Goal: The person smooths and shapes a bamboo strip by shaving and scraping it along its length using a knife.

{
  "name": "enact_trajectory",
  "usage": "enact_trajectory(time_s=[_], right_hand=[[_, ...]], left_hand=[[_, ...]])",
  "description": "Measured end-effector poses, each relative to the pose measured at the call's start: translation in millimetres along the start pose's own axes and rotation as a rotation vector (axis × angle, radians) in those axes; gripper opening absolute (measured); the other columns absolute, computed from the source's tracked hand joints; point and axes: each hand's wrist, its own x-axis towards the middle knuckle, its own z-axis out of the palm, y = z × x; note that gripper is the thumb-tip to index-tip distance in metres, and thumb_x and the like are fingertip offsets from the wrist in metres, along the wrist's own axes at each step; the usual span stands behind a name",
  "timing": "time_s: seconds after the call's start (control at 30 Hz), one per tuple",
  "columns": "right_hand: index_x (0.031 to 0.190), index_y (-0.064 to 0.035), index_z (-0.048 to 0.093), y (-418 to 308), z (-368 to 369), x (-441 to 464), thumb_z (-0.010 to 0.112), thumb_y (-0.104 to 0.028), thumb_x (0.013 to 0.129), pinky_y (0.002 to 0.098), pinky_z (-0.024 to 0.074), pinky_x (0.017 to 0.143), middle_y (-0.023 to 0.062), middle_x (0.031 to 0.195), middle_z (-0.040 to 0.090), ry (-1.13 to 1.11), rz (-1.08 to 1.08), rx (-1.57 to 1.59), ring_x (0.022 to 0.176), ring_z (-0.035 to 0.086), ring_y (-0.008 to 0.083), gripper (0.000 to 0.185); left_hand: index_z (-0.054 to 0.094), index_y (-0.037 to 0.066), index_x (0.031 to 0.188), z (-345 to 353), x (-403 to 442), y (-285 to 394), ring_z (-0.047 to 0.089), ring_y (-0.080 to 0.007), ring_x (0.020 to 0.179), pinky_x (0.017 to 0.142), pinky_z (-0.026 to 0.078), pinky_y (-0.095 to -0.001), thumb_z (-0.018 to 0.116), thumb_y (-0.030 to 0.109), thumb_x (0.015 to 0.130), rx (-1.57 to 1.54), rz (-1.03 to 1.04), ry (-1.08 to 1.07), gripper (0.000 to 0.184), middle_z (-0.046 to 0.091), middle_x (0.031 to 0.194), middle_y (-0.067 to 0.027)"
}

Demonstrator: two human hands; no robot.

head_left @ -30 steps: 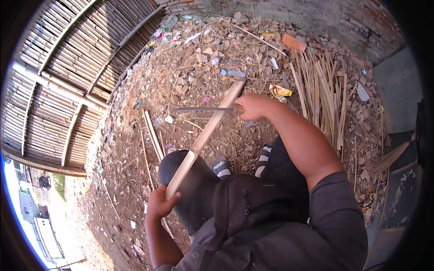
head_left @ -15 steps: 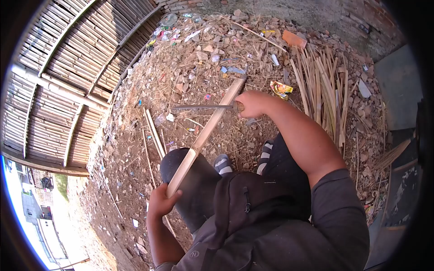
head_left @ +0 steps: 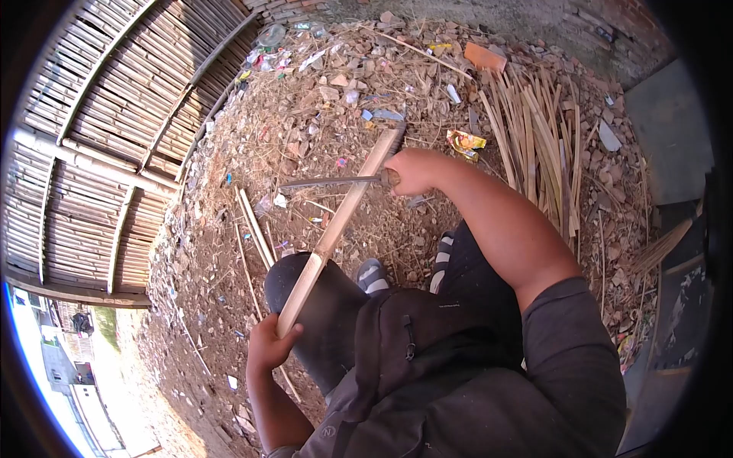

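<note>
A split length of bamboo slants across my raised knee, its pale hollow inner side facing up. My left hand is closed around its near end, thumb on top. In my right hand is the handle of a long knife, fingers wrapped around it. The dark blade points left and lies across the upper part of the bamboo; whether it cuts in cannot be made out. The bamboo's far end reaches just beyond my right hand, above the rubble.
Bamboo strips lie in a heap at the right. Two thin strips rest on the ground to the left. A bamboo wall stands on the left, a brick wall at the back. Broken bricks and a yellow wrapper litter the ground.
The whole view has shifted slightly. My right hand and the knife have moved a little left, and the blade tip sits slightly lower. Both hands keep their hold.
</note>
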Motion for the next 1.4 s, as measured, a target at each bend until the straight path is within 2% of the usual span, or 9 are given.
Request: enact_trajectory(time_s=[0.07,0.47,0.7,0.8,0.93,1.1,1.2,1.3,1.4], right_hand=[[0.105,-0.0064,0.068,-0.6,-0.6,0.4,0.079,-0.036,0.08,0.047,0.0546,0.083,0.0191,0.1,0.072,-0.013,0.001,0.004,0.097,0.07,0.0367,0.04],[0.108,-0.005,0.068,-4.4,-3.8,-2.8,0.081,-0.037,0.079,0.048,0.0545,0.085,0.0202,0.102,0.072,-0.01,0.002,-0.013,0.099,0.07,0.0372,0.044],[0.112,-0.0065,0.069,-22.4,-19.0,-15.5,0.079,-0.037,0.08,0.0472,0.0545,0.085,0.0196,0.101,0.072,0.029,-0.028,-0.083,0.099,0.07,0.0368,0.046],[0.113,-0.007,0.069,-3.2,-19.1,-13.5,0.079,-0.036,0.08,0.0476,0.0547,0.085,0.0196,0.1,0.072,0.083,-0.039,0.067,0.098,0.07,0.0373,0.045],[0.114,-0.0091,0.069,-3.4,-16.9,-7.5,0.076,-0.034,0.081,0.0484,0.0549,0.083,0.0201,0.097,0.071,0.087,0.063,-0.036,0.096,0.069,0.038,0.041],[0.114,-0.0111,0.069,-51.2,-22.0,-22.8,0.077,-0.034,0.08,0.0485,0.0549,0.083,0.0205,0.099,0.072,-0.073,-0.098,-0.106,0.096,0.069,0.0393,0.042],[0.112,-0.0095,0.07,-12.2,-4.5,1.0,0.077,-0.035,0.08,0.0489,0.055,0.084,0.0204,0.099,0.072,-0.05,-0.109,0.078,0.095,0.07,0.0385,0.041],[0.109,-0.008,0.07,3.2,0.1,14.4,0.078,-0.035,0.08,0.0489,0.0554,0.085,0.0199,0.099,0.072,0.087,0.073,0.038,0.095,0.07,0.0378,0.041],[0.11,-0.0086,0.07,-15.1,-4.6,1.3,0.077,-0.033,0.079,0.0489,0.0557,0.086,0.02,0.1,0.072,0.063,0.053,-0.024,0.096,0.07,0.038,0.041]], left_hand=[[0.068,-0.002,0.09,-0.2,0.2,0.3,0.069,-0.0267,0.069,0.066,0.052,-0.0413,0.081,0.043,0.08,0.014,-0.014,0.01,0.048,0.068,0.073,-0.0169],[0.07,-0.002,0.094,-2.3,-2.4,6.4,0.07,-0.0248,0.071,0.067,0.053,-0.0399,0.08,0.041,0.081,0.013,-0.007,0.009,0.046,0.07,0.076,-0.0163],[0.069,-0.002,0.091,1.9,-0.7,-3.1,0.066,-0.0255,0.067,0.065,0.052,-0.0411,0.08,0.042,0.08,-0.03,-0.001,0.042,0.047,0.067,0.072,-0.0152],[0.067,-0.003,0.088,4.9,-3.1,-1.2,0.065,-0.026,0.066,0.064,0.051,-0.0418,0.081,0.042,0.079,-0.022,0.006,0.051,0.048,0.065,0.07,-0.0153],[0.065,-0.002,0.084,5.2,-2.7,-1.1,0.065,-0.0282,0.065,0.063,0.05,-0.0425,0.081,0.043,0.078,0.029,0.011,0.082,0.048,0.064,0.069,-0.0163],[0.065,-0.002,0.085,6.0,-0.9,-5.5,0.066,-0.0303,0.067,0.064,0.05,-0.0436,0.081,0.044,0.079,0.021,0.041,0.079,0.049,0.064,0.07,-0.0172],[0.064,-0.001,0.083,4.0,-4.9,1.2,0.066,-0.0348,0.068,0.066,0.05,-0.0455,0.081,0.046,0.079,-0.027,0.016,0.081,0.051,0.064,0.071,-0.0187],[0.061,-0.001,0.08,5.1,-5.4,-0.2,0.065,-0.039,0.07,0.067,0.05,-0.0473,0.08,0.048,0.079,0.057,0.028,0.104,0.052,0.064,0.071,-0.0201],[0.063,-0.003,0.086,5.0,-2.3,-3.6,0.067,-0.034,0.07,0.068,0.05,-0.0452,0.08,0.044,0.08,0.154,0.062,0.093,0.05,0.065,0.073,-0.0208]])
